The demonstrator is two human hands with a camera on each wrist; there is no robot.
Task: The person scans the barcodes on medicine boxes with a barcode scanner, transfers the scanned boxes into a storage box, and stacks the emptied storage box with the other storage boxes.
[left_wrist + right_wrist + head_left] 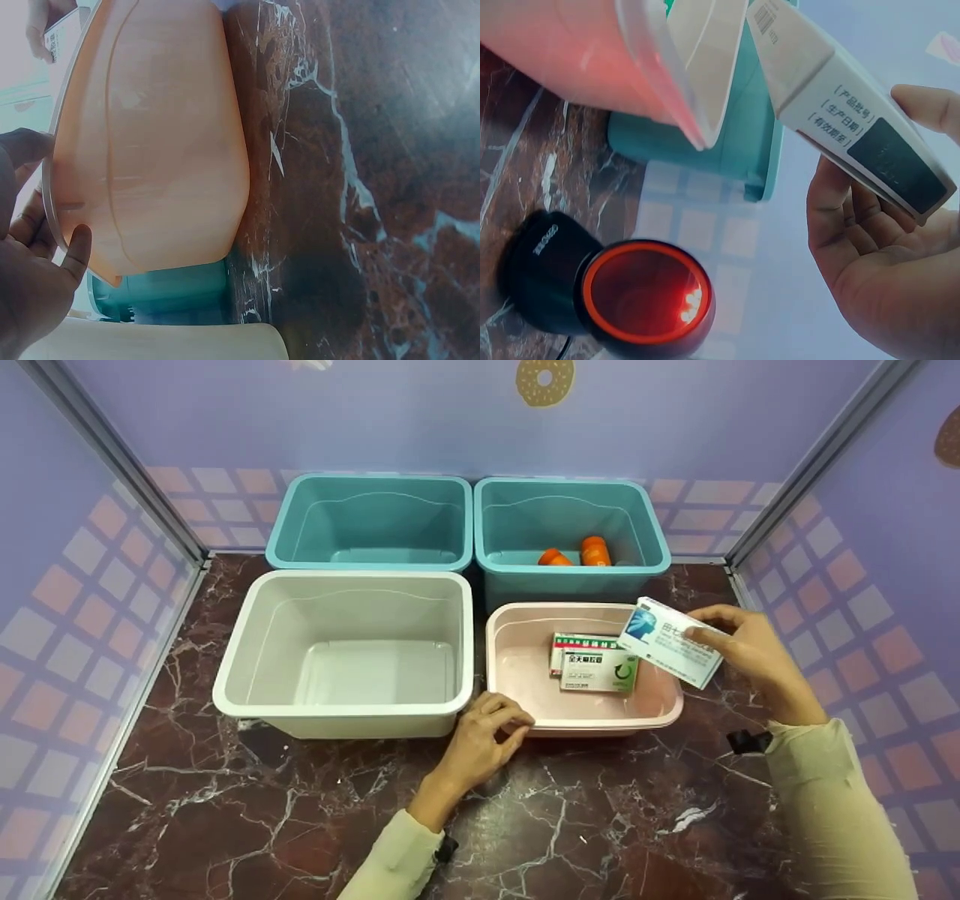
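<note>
My right hand (pixel 739 649) holds a white medicine box (pixel 670 642) with a blue head picture, above the right rim of the pink bin (pixel 517 712). In the right wrist view, the box's end flap (pixel 900 165) shows a dark panel, with thumb and fingers of the right hand (pixel 885 255) on opposite sides. My left hand (pixel 487 735) grips the pink bin's front-left rim, fingers over the edge in the left wrist view. Inside that bin lie a green-and-white medicine box (pixel 598 670) and, partly under it, a red-and-green striped one (pixel 581 640).
Left of the pink bin stands a white bin (pixel 345 710). Behind are two teal bins, the left one (pixel 370 564) and the right one (pixel 571 570), which holds orange-topped bottles (pixel 595 550). A black scanner (pixel 645 292) with a glowing red ring sits on the marbled table (pixel 300 825).
</note>
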